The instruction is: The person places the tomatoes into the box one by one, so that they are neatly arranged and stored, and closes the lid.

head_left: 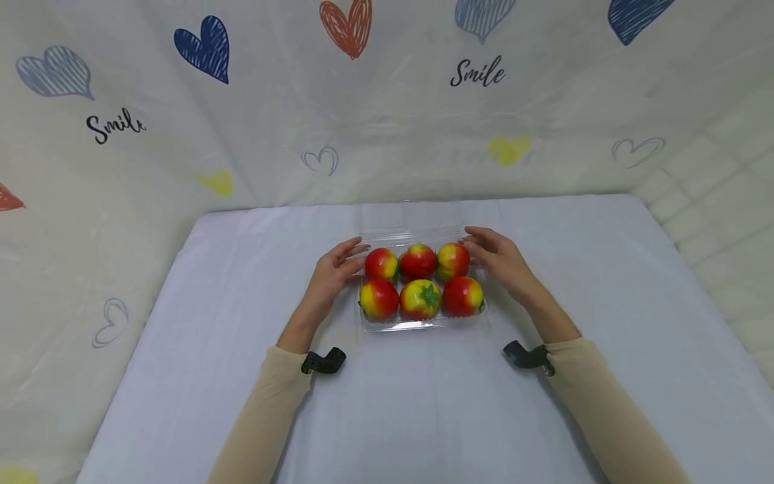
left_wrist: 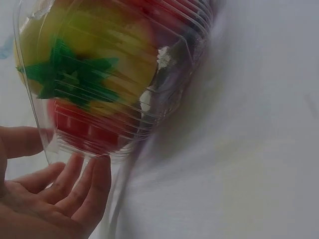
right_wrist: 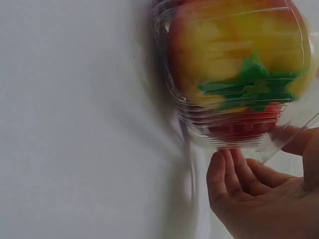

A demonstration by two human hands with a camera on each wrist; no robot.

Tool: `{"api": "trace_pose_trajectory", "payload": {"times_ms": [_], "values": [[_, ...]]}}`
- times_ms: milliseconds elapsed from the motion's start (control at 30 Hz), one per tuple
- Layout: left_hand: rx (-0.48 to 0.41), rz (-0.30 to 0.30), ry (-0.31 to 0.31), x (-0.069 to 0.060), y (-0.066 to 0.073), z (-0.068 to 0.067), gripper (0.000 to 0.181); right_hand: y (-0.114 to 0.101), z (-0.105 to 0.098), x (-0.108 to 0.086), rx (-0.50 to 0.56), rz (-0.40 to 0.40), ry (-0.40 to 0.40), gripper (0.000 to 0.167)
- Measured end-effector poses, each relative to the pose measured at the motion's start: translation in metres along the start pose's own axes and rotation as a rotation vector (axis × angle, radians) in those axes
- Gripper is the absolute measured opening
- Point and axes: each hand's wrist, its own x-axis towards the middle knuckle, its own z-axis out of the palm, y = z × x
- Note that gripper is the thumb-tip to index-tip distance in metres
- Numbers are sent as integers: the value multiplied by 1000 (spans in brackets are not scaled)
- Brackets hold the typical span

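Observation:
A clear plastic clamshell box [head_left: 377,327] lies on the white cloth, its lid [head_left: 408,216] folded back away from me. Inside sit several glossy red-and-yellow tomatoes in two rows, including one with a green star-shaped top [head_left: 420,300]. My left hand [head_left: 329,274] is at the box's left side; in the left wrist view its thumb [left_wrist: 22,141] lies at the rim and its fingertips against the ribbed wall. My right hand [head_left: 503,261] holds the opposite side likewise, thumb at the rim and fingers [right_wrist: 215,172] at the wall below.
The white-covered table [head_left: 417,417] stretches around the box on all sides. Behind it hangs a pale curtain [head_left: 399,128] printed with hearts and words. A black wrist mount [head_left: 326,361] sits on the left sleeve, another [head_left: 525,355] on the right.

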Motion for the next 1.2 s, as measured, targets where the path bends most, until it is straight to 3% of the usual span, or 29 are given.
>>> {"api": "trace_pose_trajectory", "payload": {"times_ms": [400,767,1033,1200], "values": [[-17,12,-67,4,-4,-3,69,-1,5,4,45,54,-20,68],[-49,5,-50,5,-2,-3,70,-1,3,2,114,65,-3,69],[-77,4,-39,6,-2,-2,66,6,2,2,239,23,12,61],[-98,-2,-34,6,-4,-3,64,9,2,3,259,12,10,57]]}}
